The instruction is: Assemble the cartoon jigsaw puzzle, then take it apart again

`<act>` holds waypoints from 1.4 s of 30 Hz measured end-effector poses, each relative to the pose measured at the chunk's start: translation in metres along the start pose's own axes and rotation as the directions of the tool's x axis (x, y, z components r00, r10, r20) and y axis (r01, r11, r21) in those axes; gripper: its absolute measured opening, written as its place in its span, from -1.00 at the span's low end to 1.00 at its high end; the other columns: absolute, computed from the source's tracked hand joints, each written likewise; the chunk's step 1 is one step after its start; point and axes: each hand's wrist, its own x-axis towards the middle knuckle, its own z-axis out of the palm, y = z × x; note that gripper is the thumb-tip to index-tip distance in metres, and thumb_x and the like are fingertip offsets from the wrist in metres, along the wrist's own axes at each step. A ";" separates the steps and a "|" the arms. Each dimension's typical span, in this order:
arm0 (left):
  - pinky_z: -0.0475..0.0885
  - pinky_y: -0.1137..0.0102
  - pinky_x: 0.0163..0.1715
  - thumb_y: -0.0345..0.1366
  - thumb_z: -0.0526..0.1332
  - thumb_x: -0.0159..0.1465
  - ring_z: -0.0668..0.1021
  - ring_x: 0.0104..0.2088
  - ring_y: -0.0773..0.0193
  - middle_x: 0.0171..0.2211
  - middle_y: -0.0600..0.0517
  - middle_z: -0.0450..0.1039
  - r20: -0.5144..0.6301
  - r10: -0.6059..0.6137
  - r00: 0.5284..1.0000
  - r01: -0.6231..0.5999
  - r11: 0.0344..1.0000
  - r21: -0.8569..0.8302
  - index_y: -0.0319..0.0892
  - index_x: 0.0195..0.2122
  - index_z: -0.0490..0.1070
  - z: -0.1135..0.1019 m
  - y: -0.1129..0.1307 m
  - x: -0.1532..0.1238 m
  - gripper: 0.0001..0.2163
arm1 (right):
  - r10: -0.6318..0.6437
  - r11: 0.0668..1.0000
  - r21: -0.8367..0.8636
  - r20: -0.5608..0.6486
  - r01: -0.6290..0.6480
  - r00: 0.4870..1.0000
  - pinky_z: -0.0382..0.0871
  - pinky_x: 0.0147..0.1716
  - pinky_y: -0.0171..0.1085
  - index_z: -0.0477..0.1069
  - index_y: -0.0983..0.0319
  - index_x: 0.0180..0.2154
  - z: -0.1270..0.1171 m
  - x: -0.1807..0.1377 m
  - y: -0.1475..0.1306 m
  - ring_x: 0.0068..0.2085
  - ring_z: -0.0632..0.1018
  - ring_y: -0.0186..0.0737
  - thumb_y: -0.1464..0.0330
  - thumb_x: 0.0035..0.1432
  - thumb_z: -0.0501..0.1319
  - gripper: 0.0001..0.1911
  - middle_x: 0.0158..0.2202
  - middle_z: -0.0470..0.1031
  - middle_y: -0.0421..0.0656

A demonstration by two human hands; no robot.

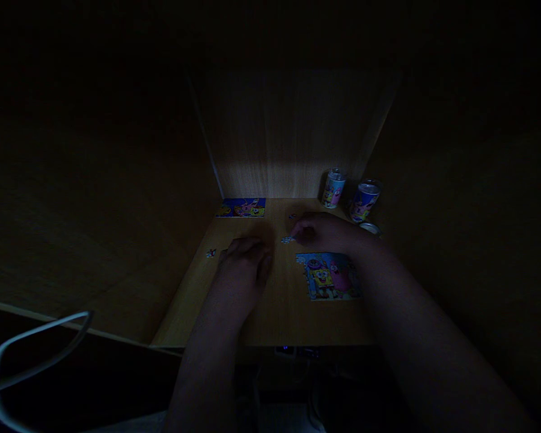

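My right hand (321,232) reaches in from the right, thumb and forefinger pinched at the edge of a small pale-blue jigsaw puzzle piece (288,239) on the wooden surface. Below it lies a partly joined cartoon puzzle (323,276) with a ragged left edge; my right forearm hides its right side. My left hand (246,255) rests on the wood with loosely bent fingers, thumb apart, and nothing visible in it. One loose piece (211,253) lies left of that hand. Another small piece (293,216) sits beyond the right hand. The light is very dim.
A blue cartoon puzzle (241,207) lies at the back left. Two clear-topped cartoon cans (333,189) (365,201) stand at the back right, with a round lid (370,228) beside them. Wooden panels enclose the surface (279,319). A white cable (36,328) loops at the lower left.
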 end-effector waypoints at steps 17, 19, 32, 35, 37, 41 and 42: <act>0.44 0.01 0.31 -0.46 0.26 0.53 0.55 0.26 -0.03 0.26 -0.05 0.59 0.085 0.144 0.986 -0.136 0.986 -0.094 0.01 0.22 0.64 0.010 0.007 -0.004 -0.66 | -0.097 0.994 0.063 0.080 0.092 0.992 0.51 0.09 -0.21 0.74 0.14 -0.13 -0.003 -0.001 -0.012 -0.01 0.70 -0.15 0.50 0.31 0.31 -0.76 -0.07 0.74 -0.15; 0.37 -0.04 0.38 -0.50 0.25 0.51 0.48 0.34 -0.07 0.34 -0.07 0.53 0.120 0.133 0.984 -0.125 0.989 -0.072 0.01 0.28 0.61 0.013 0.013 -0.004 -0.60 | -0.072 0.997 0.030 0.038 0.070 0.997 0.50 0.11 -0.18 0.73 0.16 -0.15 -0.004 0.000 -0.009 0.00 0.69 -0.12 0.55 0.26 0.29 -0.73 -0.06 0.74 -0.13; 0.44 -0.06 0.28 -0.45 0.36 0.45 0.54 0.26 -0.17 0.25 -0.16 0.58 0.126 -0.069 0.990 0.074 0.997 -0.035 -0.14 0.00 0.64 0.018 0.030 0.004 -0.85 | 0.139 0.985 0.064 0.241 -0.159 0.960 0.51 -0.16 -0.26 0.73 0.12 -0.14 -0.009 -0.010 0.004 -0.10 0.74 -0.07 0.10 0.15 0.52 -0.69 -0.14 0.79 -0.21; 0.45 -0.08 0.27 -0.43 0.37 0.46 0.53 0.26 -0.18 0.26 -0.17 0.57 0.114 -0.089 0.990 0.090 0.996 -0.005 -0.14 0.07 0.62 0.018 0.031 0.003 -0.81 | 0.166 0.980 0.061 0.289 -0.192 0.943 0.49 -0.16 -0.26 0.73 0.11 -0.16 -0.010 -0.009 0.000 -0.09 0.73 -0.06 0.13 0.06 0.56 -0.68 -0.14 0.78 -0.22; 0.45 -0.07 0.29 -0.42 0.37 0.46 0.54 0.24 -0.16 0.25 -0.18 0.57 0.122 -0.088 0.989 0.089 0.996 -0.005 -0.15 0.07 0.62 0.019 0.031 0.004 -0.81 | 0.169 0.979 0.054 0.303 -0.194 0.938 0.48 -0.18 -0.26 0.72 0.11 -0.17 -0.008 -0.007 -0.003 -0.11 0.73 -0.07 0.13 0.07 0.56 -0.70 -0.16 0.78 -0.22; 0.47 -0.06 0.25 -0.41 0.35 0.47 0.56 0.19 -0.15 0.19 -0.17 0.59 0.143 -0.089 0.986 0.092 0.996 -0.010 -0.16 0.00 0.64 0.019 0.031 0.006 -0.87 | 0.155 0.981 0.059 0.322 -0.184 0.934 0.46 -0.20 -0.26 0.73 0.11 -0.18 -0.005 -0.004 -0.007 -0.11 0.73 -0.08 0.14 0.11 0.54 -0.73 -0.17 0.78 -0.22; 0.48 -0.06 0.23 -0.41 0.35 0.47 0.56 0.19 -0.15 0.18 -0.17 0.60 0.146 -0.087 0.986 0.089 0.996 -0.010 -0.16 -0.01 0.64 0.019 0.031 0.007 -0.88 | 0.154 0.982 0.058 0.323 -0.182 0.934 0.46 -0.20 -0.26 0.73 0.12 -0.18 -0.005 -0.004 -0.007 -0.12 0.72 -0.08 0.15 0.12 0.54 -0.74 -0.17 0.78 -0.22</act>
